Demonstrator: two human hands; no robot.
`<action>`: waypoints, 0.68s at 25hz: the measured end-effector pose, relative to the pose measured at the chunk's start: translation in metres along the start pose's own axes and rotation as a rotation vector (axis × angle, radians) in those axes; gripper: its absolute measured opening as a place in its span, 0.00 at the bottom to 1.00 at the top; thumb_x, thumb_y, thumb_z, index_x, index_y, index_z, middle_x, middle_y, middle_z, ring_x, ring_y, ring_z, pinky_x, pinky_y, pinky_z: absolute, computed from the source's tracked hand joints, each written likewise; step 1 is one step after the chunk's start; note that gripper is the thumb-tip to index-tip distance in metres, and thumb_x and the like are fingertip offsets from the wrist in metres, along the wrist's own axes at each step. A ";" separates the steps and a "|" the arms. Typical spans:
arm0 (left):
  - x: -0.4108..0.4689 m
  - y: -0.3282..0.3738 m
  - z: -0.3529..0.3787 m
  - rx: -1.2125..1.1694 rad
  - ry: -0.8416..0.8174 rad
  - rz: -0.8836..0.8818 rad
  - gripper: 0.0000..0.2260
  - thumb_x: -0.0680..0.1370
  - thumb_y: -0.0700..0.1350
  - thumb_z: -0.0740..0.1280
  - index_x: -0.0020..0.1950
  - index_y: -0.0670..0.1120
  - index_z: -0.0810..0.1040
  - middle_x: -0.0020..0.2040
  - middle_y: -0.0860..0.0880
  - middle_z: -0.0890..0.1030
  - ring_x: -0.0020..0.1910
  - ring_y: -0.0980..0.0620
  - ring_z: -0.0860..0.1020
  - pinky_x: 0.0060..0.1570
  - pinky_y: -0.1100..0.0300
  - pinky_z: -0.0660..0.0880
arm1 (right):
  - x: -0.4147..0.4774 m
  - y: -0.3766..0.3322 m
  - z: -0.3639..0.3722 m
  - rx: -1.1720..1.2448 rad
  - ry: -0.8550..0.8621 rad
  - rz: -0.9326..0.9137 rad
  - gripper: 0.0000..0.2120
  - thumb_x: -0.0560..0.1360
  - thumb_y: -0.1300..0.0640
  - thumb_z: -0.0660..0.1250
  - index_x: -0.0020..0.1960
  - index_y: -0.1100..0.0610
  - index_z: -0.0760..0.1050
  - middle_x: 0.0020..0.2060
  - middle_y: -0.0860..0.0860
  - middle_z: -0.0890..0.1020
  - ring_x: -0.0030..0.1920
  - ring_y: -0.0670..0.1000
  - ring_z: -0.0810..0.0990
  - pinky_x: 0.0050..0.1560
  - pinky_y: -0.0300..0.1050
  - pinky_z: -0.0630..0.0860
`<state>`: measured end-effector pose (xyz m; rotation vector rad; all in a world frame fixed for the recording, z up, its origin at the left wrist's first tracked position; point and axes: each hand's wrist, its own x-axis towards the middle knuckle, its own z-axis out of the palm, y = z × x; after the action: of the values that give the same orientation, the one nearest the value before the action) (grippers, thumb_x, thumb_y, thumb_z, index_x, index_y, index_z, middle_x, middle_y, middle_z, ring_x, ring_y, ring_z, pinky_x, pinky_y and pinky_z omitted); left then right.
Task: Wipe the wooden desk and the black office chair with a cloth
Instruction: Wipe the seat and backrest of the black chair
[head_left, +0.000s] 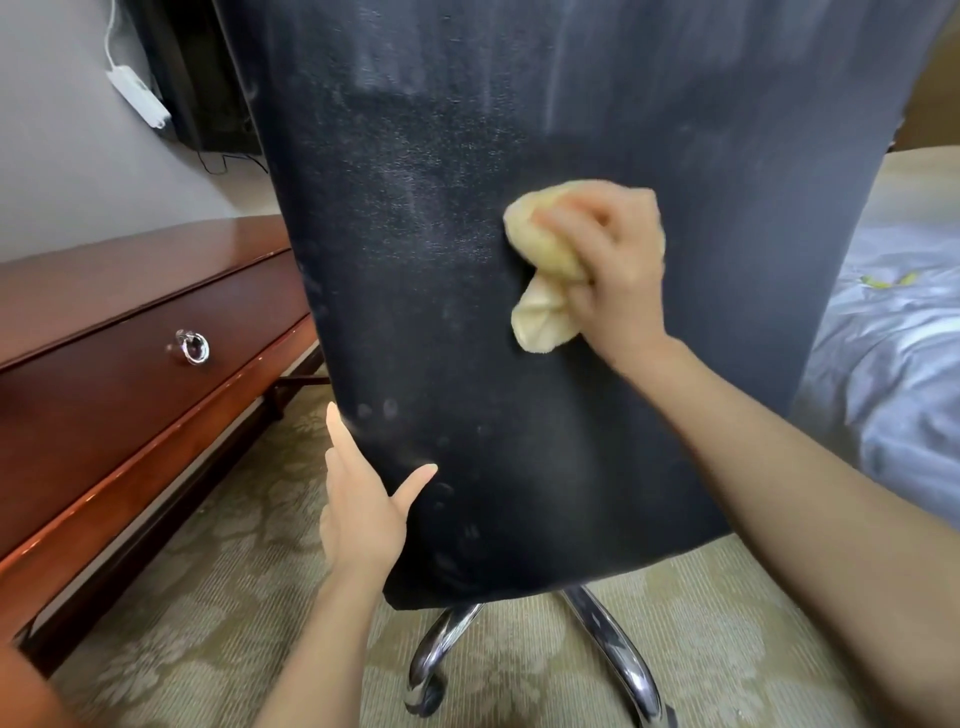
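The work is on the black office chair (519, 364), whose backrest fills most of the view. The right hand (613, 260) grips a bunched yellow cloth (540, 249), fingers curled round it, and presses it against the middle of the backrest. The left hand (358, 504) steadies the lower left edge, thumb laid straight on the rear face; its other fingers pass behind the edge and cannot be seen.

Pale streaks and dusty speckles show across the upper and left parts of the backrest, so this surface looks only partly wiped. The wooden desk (130, 322) stands just beside the chair on the left; whether it has been wiped cannot be judged from its sheen.

The chair's seat, armrests and front are out of sight. Only part of the chrome base (613, 654) shows, and the backrest's top is cut off.
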<state>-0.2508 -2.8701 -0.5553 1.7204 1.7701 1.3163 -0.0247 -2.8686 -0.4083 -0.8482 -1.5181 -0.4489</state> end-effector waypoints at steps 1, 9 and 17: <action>-0.001 0.000 0.000 -0.003 0.000 -0.003 0.47 0.69 0.55 0.75 0.75 0.60 0.43 0.68 0.50 0.68 0.66 0.44 0.70 0.57 0.38 0.69 | 0.008 -0.004 0.004 -0.042 0.193 0.076 0.08 0.70 0.66 0.62 0.43 0.62 0.80 0.41 0.52 0.77 0.45 0.49 0.71 0.47 0.43 0.71; 0.003 -0.006 -0.003 -0.074 -0.046 0.092 0.48 0.69 0.51 0.76 0.76 0.57 0.45 0.69 0.49 0.67 0.68 0.47 0.68 0.62 0.43 0.70 | -0.016 -0.014 0.031 -0.089 0.289 0.048 0.17 0.65 0.70 0.62 0.48 0.57 0.81 0.45 0.54 0.78 0.48 0.58 0.75 0.49 0.48 0.69; 0.006 -0.021 -0.020 -0.120 -0.272 0.223 0.45 0.68 0.28 0.69 0.75 0.59 0.51 0.67 0.58 0.65 0.65 0.62 0.64 0.57 0.70 0.62 | -0.137 -0.013 0.060 -0.186 -0.540 -0.546 0.20 0.50 0.72 0.80 0.40 0.62 0.83 0.37 0.57 0.82 0.36 0.56 0.82 0.35 0.43 0.77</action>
<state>-0.2806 -2.8685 -0.5594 1.9648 1.3562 1.1783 -0.0816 -2.8677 -0.5469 -0.7194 -2.2505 -0.8139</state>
